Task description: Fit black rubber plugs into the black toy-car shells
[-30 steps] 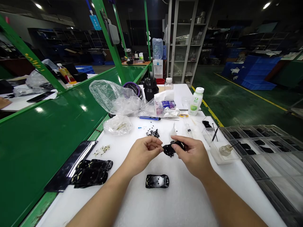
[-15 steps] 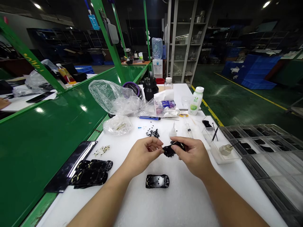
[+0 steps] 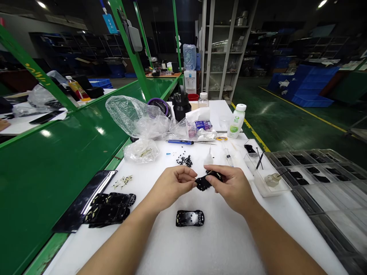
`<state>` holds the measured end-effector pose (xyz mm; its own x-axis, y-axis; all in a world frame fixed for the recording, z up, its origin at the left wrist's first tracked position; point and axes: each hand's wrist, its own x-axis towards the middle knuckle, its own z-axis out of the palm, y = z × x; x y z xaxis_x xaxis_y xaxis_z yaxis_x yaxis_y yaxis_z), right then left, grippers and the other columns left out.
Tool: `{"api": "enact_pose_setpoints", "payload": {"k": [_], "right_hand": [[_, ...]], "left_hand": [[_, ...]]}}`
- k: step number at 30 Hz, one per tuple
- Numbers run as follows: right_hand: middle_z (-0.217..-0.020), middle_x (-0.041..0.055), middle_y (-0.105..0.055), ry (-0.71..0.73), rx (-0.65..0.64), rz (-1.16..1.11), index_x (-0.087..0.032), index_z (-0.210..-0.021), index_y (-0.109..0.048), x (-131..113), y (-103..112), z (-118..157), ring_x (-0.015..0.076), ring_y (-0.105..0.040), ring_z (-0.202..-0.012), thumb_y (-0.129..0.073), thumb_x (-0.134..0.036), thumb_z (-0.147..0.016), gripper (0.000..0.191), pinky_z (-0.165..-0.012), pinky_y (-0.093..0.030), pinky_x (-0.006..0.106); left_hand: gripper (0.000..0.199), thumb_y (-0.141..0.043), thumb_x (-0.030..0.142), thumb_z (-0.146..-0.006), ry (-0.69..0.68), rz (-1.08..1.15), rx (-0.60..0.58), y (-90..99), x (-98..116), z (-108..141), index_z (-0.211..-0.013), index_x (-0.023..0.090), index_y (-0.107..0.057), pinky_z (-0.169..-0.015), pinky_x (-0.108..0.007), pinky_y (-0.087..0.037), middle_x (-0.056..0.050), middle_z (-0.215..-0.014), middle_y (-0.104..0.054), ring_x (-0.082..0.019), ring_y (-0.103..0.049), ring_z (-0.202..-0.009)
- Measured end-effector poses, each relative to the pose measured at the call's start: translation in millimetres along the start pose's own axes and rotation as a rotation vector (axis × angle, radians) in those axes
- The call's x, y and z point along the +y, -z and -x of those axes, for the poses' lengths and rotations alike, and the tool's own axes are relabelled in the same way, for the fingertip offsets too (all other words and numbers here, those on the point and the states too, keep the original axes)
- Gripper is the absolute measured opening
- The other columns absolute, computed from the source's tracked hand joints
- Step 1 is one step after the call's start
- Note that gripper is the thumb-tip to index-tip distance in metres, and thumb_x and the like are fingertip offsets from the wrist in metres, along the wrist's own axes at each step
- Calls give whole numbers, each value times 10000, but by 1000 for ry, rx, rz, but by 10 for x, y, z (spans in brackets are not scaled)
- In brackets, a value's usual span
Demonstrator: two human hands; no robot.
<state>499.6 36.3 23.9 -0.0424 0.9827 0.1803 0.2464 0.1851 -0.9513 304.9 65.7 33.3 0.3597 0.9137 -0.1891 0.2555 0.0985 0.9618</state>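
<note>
1. Right hand [image 3: 233,187] is clenched in a pinch on a small, glossy black plastic piece [image 3: 204,182], which sits up in the air between both hands, above a white foam sheet [image 3: 226,244].
2. Left hand [image 3: 172,186] is loosely curled right by the piece's left end. Can't tell if it's actually gripping or just next to it.
3. Taking the held piece as the clock centre with 12 pointing away from the person, a flat black car-shaped plastic shell [image 3: 189,218] lies on the foam at 6.
4. A stack of similar black shells [image 3: 109,210] sits at about 8, on a long glossy black panel [image 3: 83,202].
5. A scatter of tiny black bits [image 3: 185,161] is at about 12, with a blue-handled screwdriver [image 3: 180,142] behind it.
6. A clear plastic bag of small parts [image 3: 141,151] is around 10.
7. A clear plastic box [image 3: 271,181] is at about 3, and a grey compartment tray holding black pieces [image 3: 312,172] is just past it.
</note>
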Motion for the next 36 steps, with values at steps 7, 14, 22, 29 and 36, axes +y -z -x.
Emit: {"api": "enact_pose_setpoints", "payload": {"k": [7,14,22,29,36], "right_hand": [[-644,-23,-620,-11,-31,-14,-241,-1032,-748,-6,22,2,97,-514,-524,-668,-257,-796,250,-501,-426,229],[-600,-34,-599,-134,-56,-143,-219,-1068,-727,7,38,-29,82,-521,-486,-690,-288,-791,288,-462,-438,193],[-600,-43,-587,-174,-51,-151,-200,-1072,-712,54,25,-57,73,-532,-472,-699,-286,-784,301,-443,-457,177],[-589,-48,-574,-162,-43,-163,-194,-1066,-713,66,27,-76,67,-527,-468,-701,-287,-781,299,-438,-458,168],[-610,-41,-585,-161,-29,-179,-194,-1074,-709,73,36,-76,74,-538,-477,-709,-304,-780,314,-442,-468,178]], "left_hand": [[188,-737,262,-722,-5,-14,-22,11,-14,-7,-865,171,-656,-640,-255,-471,-25,-730,-708,-148,-639,-692],[214,-744,260,-725,-1,26,-50,5,2,3,-896,170,-650,-655,-266,-478,-26,-761,-716,-148,-639,-710],[228,-747,270,-730,-14,30,-42,15,-42,-5,-915,180,-648,-658,-270,-477,-11,-748,-700,-142,-629,-699],[234,-749,253,-723,-15,44,-37,14,-31,-25,-917,171,-647,-682,-294,-479,-25,-767,-703,-154,-630,-717],[254,-770,253,-716,-1,177,-43,21,-30,-18,-932,177,-660,-694,-266,-471,0,-763,-682,-123,-608,-698]]}}
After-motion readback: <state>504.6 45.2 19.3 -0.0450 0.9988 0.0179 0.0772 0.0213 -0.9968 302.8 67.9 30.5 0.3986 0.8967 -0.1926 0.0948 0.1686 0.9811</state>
